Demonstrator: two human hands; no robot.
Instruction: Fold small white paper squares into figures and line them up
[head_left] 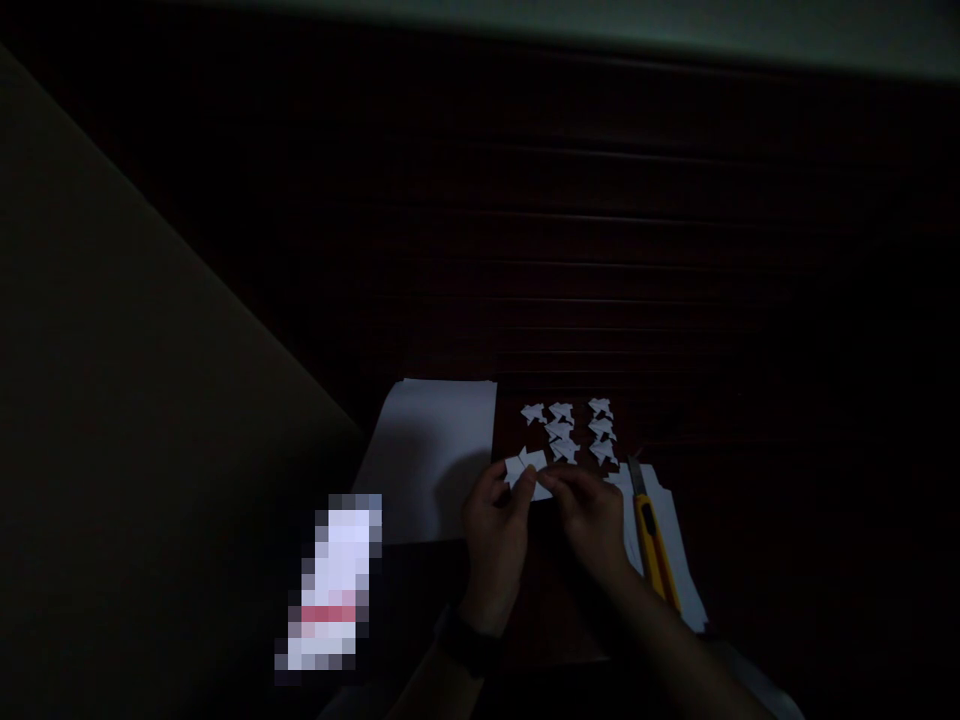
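Folded paper [539, 461], tip [523, 453] forward, axis unclear

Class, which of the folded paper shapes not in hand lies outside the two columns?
The leftmost unheld shape lies alone; the other six unheld shapes form two columns of three.

Paper figures [559, 430] lie just beyond the handheld paper [537, 459]. Sheets [435, 430] left of it, maybe stacked, hard to tell; cutter [654, 552] right, on loose paper [676, 535].

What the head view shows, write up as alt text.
Left hand holds a folded paper, right hand touching it, in dim light. Beyond lie small folded shapes; a sheet lies to the left, a cutter on loose paper to the right.
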